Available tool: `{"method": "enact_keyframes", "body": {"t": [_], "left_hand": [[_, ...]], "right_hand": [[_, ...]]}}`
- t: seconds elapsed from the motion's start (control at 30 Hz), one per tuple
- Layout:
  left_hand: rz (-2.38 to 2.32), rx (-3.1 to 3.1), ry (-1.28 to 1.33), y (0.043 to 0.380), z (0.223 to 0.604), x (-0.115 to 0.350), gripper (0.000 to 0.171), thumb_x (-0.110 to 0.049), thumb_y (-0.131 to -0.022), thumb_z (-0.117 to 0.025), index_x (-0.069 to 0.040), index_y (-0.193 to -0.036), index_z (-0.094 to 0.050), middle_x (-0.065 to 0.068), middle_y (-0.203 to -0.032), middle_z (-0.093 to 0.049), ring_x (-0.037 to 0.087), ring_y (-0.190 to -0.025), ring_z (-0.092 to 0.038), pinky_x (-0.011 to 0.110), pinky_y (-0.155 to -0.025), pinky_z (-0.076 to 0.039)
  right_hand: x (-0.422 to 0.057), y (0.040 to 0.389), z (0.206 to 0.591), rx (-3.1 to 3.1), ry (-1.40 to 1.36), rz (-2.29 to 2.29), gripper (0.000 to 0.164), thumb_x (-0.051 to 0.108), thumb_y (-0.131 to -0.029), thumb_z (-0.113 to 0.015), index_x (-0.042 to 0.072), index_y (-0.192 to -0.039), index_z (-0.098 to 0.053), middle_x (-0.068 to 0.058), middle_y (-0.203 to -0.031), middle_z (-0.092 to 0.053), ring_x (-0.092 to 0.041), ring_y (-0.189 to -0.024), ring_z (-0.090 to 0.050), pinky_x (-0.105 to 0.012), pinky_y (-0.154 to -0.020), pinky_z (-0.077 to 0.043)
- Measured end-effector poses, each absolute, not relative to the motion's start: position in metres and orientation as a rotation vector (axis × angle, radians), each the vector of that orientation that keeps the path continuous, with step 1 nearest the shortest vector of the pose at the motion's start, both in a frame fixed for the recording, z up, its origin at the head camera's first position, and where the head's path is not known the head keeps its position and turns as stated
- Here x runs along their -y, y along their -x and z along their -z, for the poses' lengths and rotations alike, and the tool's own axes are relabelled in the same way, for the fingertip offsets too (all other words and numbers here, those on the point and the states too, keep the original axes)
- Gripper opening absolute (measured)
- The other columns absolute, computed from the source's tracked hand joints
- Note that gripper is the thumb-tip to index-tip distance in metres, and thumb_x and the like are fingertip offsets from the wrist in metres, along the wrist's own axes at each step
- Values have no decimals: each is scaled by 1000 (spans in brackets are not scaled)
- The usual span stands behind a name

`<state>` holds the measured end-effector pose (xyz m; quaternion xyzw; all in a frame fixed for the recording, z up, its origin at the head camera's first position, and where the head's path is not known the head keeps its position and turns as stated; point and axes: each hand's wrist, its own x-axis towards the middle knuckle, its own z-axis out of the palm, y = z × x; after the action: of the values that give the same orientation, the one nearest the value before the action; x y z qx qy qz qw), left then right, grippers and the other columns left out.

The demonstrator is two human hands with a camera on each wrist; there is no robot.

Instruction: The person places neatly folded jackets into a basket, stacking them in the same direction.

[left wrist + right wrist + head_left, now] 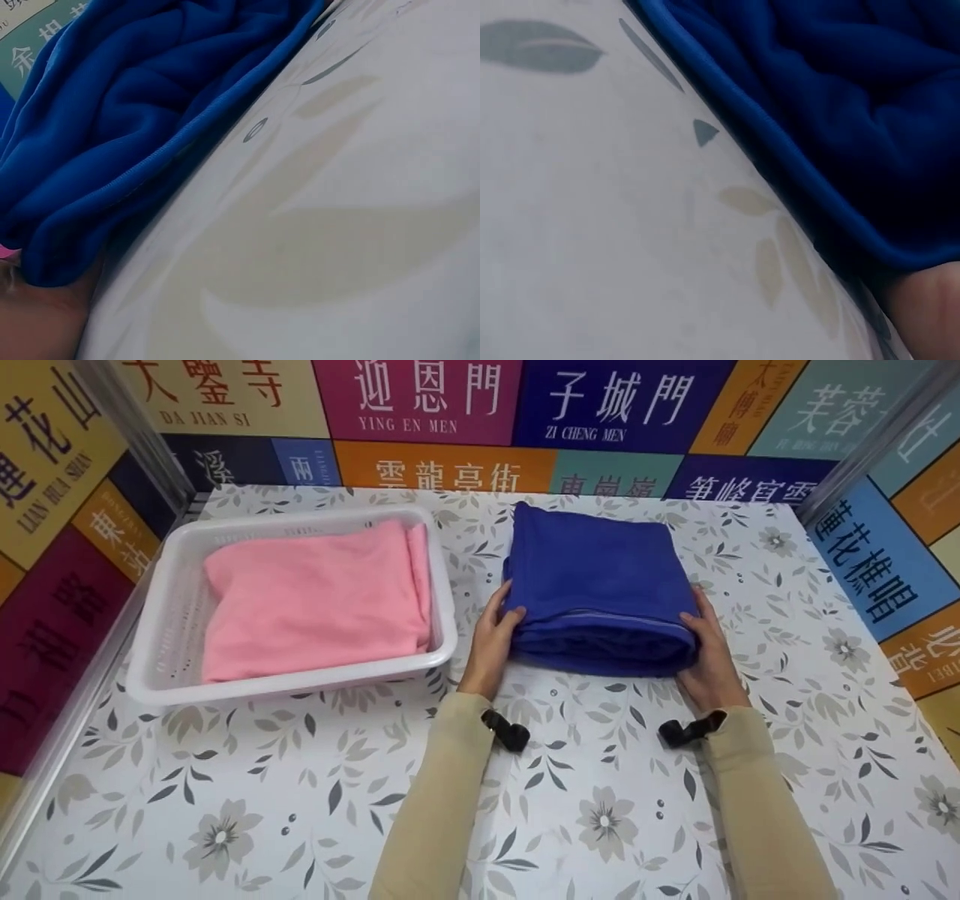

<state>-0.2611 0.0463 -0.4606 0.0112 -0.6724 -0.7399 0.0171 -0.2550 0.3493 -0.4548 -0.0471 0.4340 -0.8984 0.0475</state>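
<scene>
A folded blue garment (600, 562) lies on the table in the head view, its layered, rolled edge facing the person. My left hand (491, 641) holds its left side near the front corner, thumb on top. On the opposite side my right hand (712, 656) grips the front right corner, thumb also over the upper layer. Both hands' other fingers are partly hidden by the cloth. The left wrist view shows the garment's loose inner folds (150, 105) close to the tabletop. Similar folds (855, 112) fill the upper right of the right wrist view.
Left of the garment stands a white plastic basket (142, 660) with a folded pink cloth (315, 600) inside. A leaf-and-flower patterned cover (600, 825) spans the table. Colourful panels with lettering (450, 405) wall in the back and sides.
</scene>
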Motion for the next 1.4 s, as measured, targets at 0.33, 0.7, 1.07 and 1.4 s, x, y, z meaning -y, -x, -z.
{"method": "enact_keyframes", "body": {"t": [0.33, 0.7, 1.07, 1.4], "left_hand": [[2317, 2097, -9, 249, 446, -35, 51, -21, -86, -51, -21, -136, -38, 2, -123, -49, 11, -107, -49, 28, -94, -33], [2335, 2045, 29, 252, 462, -30, 51, -29, -84, -52, -28, -134, -39, -5, -128, -46, 8, -113, -44, 27, -96, -32], [2508, 1800, -12, 252, 453, -30, 51, -22, -82, -55, -31, -131, -44, -12, -135, -37, 3, -123, -30, 24, -101, -24], [2432, 1791, -56, 250, 437, -32, 54, -5, -80, -49, -19, -132, -46, -7, -134, -40, 5, -121, -34, 23, -99, -26]], "right_hand": [[-345, 254, 455, -1334, 238, 2657, 55, 12, -94, -43, 36, -140, -25, 8, -145, -20, -11, -131, -18, -30, -106, -16], [-333, 250, 453, -1301, 211, 2689, 56, 13, -93, -46, 35, -140, -24, 3, -146, -18, -18, -131, -21, -34, -104, -24], [-322, 254, 445, -1080, 125, 2822, 54, 7, -90, -49, 31, -136, -36, -1, -143, -29, -22, -128, -29, -34, -102, -28], [-320, 252, 439, -1039, 137, 2833, 53, 5, -91, -47, 32, -136, -37, 0, -143, -28, -21, -128, -29, -33, -103, -26]]}}
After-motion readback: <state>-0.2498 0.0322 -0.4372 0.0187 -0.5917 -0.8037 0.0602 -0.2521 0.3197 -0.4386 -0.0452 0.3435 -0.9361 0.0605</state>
